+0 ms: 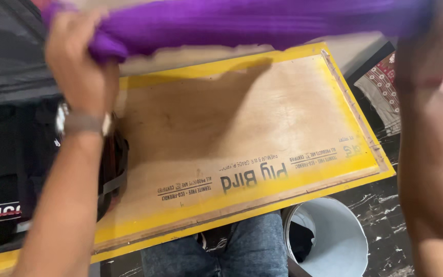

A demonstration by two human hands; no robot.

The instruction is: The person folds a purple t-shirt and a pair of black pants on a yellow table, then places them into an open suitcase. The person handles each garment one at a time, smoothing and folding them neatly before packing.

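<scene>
Aloft, purple cloth (242, 20) stretched taut between both hands, bunched, not yet laid flat or folded. Left hand (75, 61) fisted on one end, right hand (426, 46) clamped on the other. Beneath them, bare yellow-edged plywood bench (242, 138); white bucket (329, 241) below the right forearm, black bag (6, 154) beside the left.

Plywood board (242, 138); white bucket (334, 241)

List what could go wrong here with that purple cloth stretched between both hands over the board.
1. The purple cloth is held taut between the left hand and right hand; if either grip slips, it might drop.
2. The plywood board seems to rest on the person's lap and overhangs the white bucket; a knee shift could tip it.
</scene>
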